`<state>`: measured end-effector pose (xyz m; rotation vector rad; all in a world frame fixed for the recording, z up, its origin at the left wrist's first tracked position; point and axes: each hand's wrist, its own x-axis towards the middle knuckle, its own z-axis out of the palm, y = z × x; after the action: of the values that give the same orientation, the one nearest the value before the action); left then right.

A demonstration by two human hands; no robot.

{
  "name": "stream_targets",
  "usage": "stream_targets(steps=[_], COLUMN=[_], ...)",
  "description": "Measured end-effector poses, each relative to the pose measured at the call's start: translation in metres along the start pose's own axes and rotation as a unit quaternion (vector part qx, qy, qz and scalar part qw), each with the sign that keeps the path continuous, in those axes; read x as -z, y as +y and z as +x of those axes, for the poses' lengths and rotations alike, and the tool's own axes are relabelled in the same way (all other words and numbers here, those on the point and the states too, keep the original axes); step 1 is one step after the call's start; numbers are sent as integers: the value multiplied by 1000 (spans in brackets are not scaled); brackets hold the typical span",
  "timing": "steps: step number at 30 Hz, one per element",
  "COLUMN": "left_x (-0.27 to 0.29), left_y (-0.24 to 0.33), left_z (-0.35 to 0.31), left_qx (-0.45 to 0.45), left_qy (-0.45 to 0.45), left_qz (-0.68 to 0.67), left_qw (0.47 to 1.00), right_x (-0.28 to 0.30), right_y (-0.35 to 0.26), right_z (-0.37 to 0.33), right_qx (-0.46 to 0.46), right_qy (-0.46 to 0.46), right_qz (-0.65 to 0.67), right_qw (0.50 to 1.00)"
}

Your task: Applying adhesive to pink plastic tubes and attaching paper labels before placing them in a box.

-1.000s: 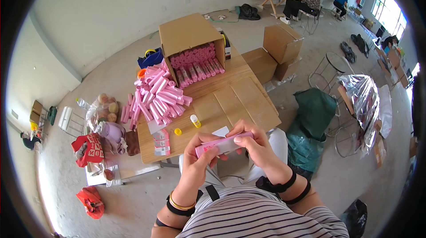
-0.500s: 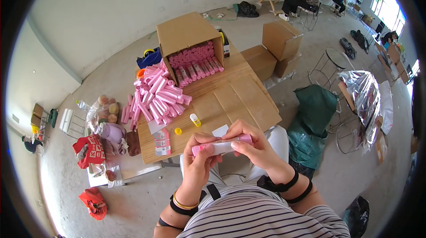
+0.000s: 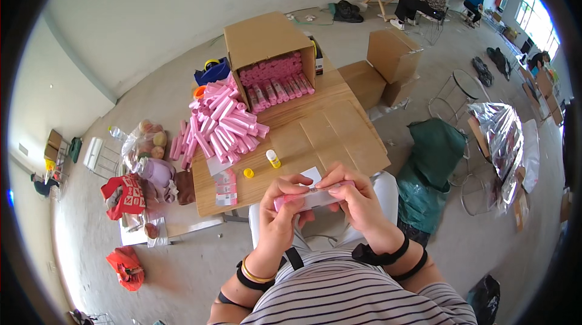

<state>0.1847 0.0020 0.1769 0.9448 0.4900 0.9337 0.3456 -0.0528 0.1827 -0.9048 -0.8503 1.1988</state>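
A pink tube (image 3: 319, 199) with a pale, shiny side lies level between my two hands, just off the table's front edge. My left hand (image 3: 280, 205) is closed around its left end, with the thumb in front and the fingers along the top. At the other end, my right hand (image 3: 359, 204) pinches the tube between thumb and fingers. Partly behind my fingers is a white paper piece (image 3: 312, 174). Beyond my left hand stand a small yellow-and-white glue bottle (image 3: 274, 159) and a loose yellow cap (image 3: 248, 173). A pink-and-white label sheet (image 3: 227, 190) lies left of them.
Loose pink tubes (image 3: 221, 125) are heaped on the wooden table (image 3: 209, 204). Behind them, an open cardboard box (image 3: 267, 34) holds rows of tubes. Flattened cardboard (image 3: 327, 137) covers the table's right part. A dark green sack (image 3: 433, 149) stands right. Other people sit far back.
The tube has turned a little in my hands, and my right thumb has moved up from its front face toward its top. The whole view has shifted slightly.
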Motion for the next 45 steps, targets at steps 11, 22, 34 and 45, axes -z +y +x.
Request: stream_targets(steps=[11, 22, 34, 45], left_x=[1, -1, 4, 14], left_y=[8, 20, 31, 22], left_z=[-1, -6, -4, -1], left_qx=[-44, -42, -64, 53], left_qy=[-83, -100, -167, -82], left_qz=[38, 57, 129, 7], left_qw=[995, 992, 975, 995], right_x=[1, -5, 1, 4], right_y=[-1, -6, -16, -23], right_z=[-6, -9, -6, 0], right_qx=[44, 46, 32, 83], right_qy=[-31, -43, -105, -164], right_qz=[10, -1, -5, -157], right_qw=[998, 998, 994, 970])
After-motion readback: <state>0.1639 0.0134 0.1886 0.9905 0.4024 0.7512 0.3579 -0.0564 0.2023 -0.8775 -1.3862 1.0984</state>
